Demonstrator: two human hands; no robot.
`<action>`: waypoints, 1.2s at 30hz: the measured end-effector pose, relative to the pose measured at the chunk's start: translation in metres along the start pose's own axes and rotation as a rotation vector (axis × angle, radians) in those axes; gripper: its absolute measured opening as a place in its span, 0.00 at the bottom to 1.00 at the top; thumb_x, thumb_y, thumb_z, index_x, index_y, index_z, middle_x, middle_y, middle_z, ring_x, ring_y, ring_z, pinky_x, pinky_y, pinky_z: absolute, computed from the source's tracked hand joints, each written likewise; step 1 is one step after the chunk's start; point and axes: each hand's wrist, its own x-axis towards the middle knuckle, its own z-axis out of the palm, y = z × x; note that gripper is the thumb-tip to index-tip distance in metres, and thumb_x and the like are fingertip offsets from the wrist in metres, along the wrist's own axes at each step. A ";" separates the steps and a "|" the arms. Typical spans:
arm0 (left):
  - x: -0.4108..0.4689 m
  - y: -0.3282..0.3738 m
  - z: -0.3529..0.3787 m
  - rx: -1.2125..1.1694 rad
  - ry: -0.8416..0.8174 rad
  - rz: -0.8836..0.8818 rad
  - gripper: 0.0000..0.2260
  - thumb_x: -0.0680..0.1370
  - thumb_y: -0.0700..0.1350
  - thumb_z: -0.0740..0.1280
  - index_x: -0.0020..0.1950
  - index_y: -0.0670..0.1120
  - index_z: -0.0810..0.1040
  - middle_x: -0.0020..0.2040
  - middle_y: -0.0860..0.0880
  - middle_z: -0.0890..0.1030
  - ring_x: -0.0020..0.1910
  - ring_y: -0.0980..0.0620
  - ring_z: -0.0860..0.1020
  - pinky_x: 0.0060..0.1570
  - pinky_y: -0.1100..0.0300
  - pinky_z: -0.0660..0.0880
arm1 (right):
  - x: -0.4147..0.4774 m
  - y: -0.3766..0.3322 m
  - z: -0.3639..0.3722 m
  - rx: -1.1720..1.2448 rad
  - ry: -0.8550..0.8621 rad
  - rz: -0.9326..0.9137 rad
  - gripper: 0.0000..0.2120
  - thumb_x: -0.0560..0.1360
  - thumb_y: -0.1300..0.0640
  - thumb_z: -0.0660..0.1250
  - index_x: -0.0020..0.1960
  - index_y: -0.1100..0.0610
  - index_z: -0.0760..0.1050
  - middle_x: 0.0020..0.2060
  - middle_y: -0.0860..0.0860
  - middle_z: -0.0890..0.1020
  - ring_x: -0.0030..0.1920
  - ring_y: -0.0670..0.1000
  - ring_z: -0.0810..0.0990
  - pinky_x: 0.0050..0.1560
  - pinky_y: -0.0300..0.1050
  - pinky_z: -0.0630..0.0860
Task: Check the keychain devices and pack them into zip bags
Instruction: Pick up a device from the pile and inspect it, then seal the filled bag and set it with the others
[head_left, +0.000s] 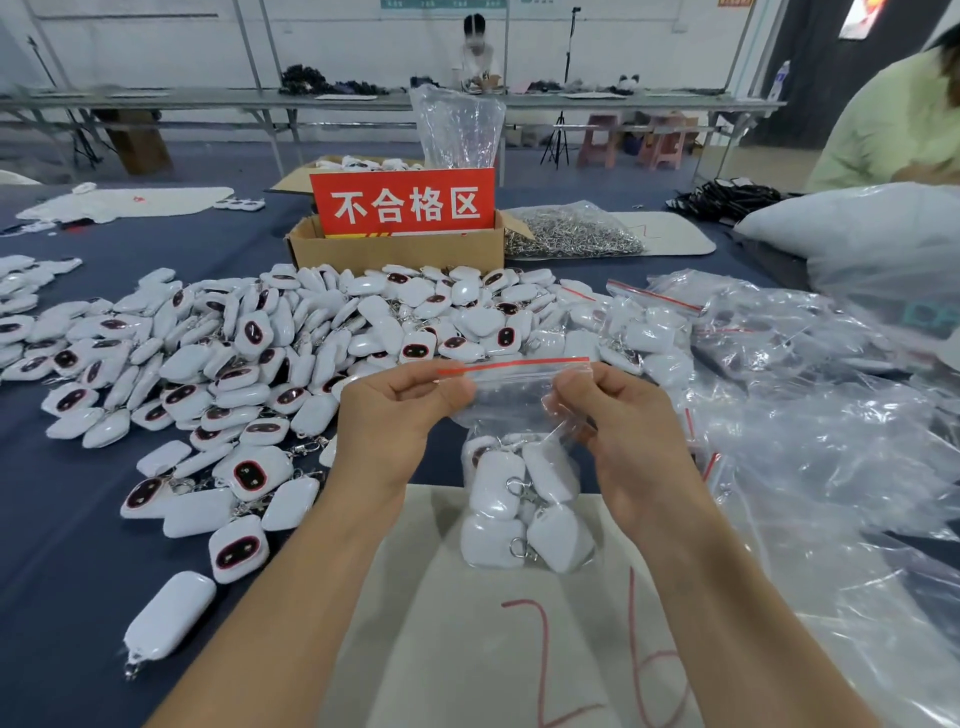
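A: Grip first?
B: The zip bag (519, 395) is pinched at its top edge from both ends. The left end is clamped by the left hand (395, 410), just under the red seal strip. The right end is clamped by the right hand (618, 431). The plastic is grasped by curled fingers on both sides. The bag is held hanging, clear of the table.
A: Contents?
B: Several white keychain devices (519, 509) are bunched in the bag's lower half, with key rings showing. Whether the seal is pressed closed cannot be told.
A: Placement?
B: Everything is referenced to the cardboard box (395, 252), which is topped by a red sign (405, 200). The bag is held well nearer than the box, roughly in line with it, above a white mat (457, 623) marked in red.
A: Surroundings?
B: A loose pile (249, 353) of the same devices is spread in front of the box and to its left, on a dark blue cloth (62, 545). Clear bags (779, 374) are heaped to the box's right and nearer. A sack of metal clips (571, 236) is set just beside the box's right side. A green sleeve (893, 124) is seen further right.
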 end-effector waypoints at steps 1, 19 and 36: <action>0.000 -0.002 0.000 0.015 0.005 -0.020 0.06 0.69 0.40 0.81 0.43 0.48 0.89 0.43 0.46 0.88 0.41 0.53 0.86 0.47 0.60 0.81 | 0.000 0.000 0.000 0.013 0.006 0.004 0.10 0.79 0.62 0.71 0.40 0.55 0.85 0.36 0.52 0.85 0.39 0.48 0.81 0.48 0.43 0.78; 0.004 -0.011 0.000 0.000 -0.031 -0.026 0.06 0.72 0.38 0.77 0.37 0.47 0.88 0.36 0.49 0.86 0.33 0.59 0.80 0.36 0.70 0.75 | -0.002 -0.001 0.000 -0.011 0.059 0.031 0.12 0.77 0.62 0.74 0.36 0.55 0.86 0.36 0.55 0.87 0.38 0.48 0.82 0.50 0.47 0.77; -0.005 -0.011 0.012 -0.009 -0.094 -0.017 0.06 0.71 0.37 0.78 0.41 0.48 0.89 0.40 0.47 0.87 0.37 0.54 0.84 0.39 0.66 0.78 | -0.004 0.002 0.006 0.102 0.108 0.006 0.17 0.74 0.72 0.70 0.32 0.55 0.83 0.30 0.56 0.82 0.32 0.51 0.80 0.48 0.51 0.78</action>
